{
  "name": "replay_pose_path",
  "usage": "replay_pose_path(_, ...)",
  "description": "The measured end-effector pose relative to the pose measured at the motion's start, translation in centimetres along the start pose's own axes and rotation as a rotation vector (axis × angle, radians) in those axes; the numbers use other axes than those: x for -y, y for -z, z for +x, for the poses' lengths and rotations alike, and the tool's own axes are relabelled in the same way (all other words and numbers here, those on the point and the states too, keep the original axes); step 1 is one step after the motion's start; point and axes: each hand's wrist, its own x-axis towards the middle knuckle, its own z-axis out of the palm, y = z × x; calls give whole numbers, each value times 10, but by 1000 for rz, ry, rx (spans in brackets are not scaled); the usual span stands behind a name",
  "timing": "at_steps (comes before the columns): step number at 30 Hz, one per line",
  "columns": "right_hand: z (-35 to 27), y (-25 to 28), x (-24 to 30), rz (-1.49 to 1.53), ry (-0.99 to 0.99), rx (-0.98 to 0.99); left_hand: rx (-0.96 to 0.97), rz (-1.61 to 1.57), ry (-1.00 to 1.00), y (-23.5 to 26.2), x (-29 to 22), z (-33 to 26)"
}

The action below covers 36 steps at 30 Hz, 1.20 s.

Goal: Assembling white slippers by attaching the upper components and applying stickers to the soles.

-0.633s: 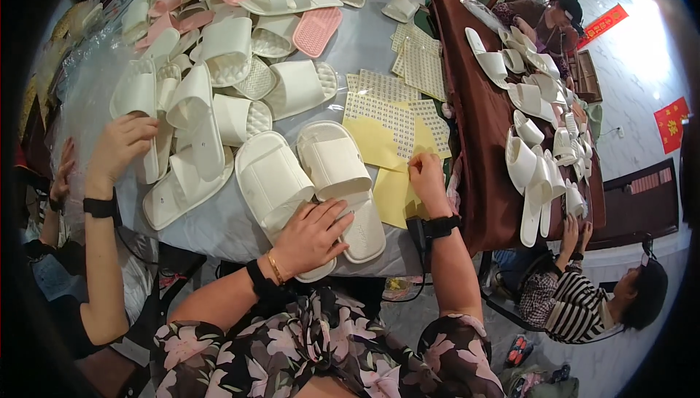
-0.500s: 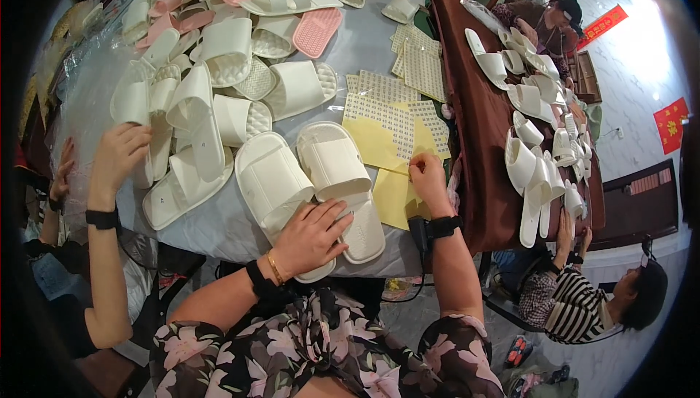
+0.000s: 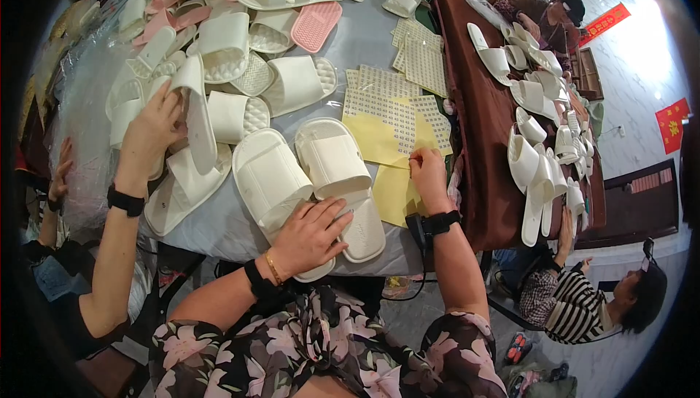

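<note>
Two white slippers lie side by side in front of me, a left one [image 3: 271, 172] and a right one [image 3: 334, 157], with toes pointing away. My left hand [image 3: 310, 232] rests flat across both heel ends, its fingers stretched out. At the edge of the yellow backing sheets [image 3: 394, 197] my right hand [image 3: 429, 173] has thumb and fingertips pressed together; whatever is between them is too small to tell. Sheets of small printed stickers [image 3: 379, 122] lie just beyond that hand. At the left, a co-worker's hand [image 3: 152, 130] grips a tilted white slipper [image 3: 195, 114].
A heap of white and pink slippers [image 3: 226, 44] covers the table's far left. Plastic film [image 3: 84, 106] spreads along the left edge. On a brown-covered table [image 3: 474, 157] at the right lie several white slippers [image 3: 536, 194], with other people seated around it.
The co-worker's hand at the left has moved right and taken hold of a white slipper, tilting it up. My own hands stay nearly in place.
</note>
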Motion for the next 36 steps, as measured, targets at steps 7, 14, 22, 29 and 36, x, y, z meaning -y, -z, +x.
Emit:
replay_pose_path(7,3,3,-8,-40,-6,65,-23,3,-28,0,-1,3)
replay_pose_path(14,1,1,-10,-12,18,40,-29,-4,-27,-4,1,2)
replay_pose_path(22,-3,6,-20,129,18,72,-23,-17,-31,-7,3,2)
replay_pose_path(29,-12,9,-9,-1,154,-12,-27,-12,-31,-8,4,0)
replay_pose_path(36,-13,6,-1,-277,365,-92,-36,-17,-31,-8,4,-1)
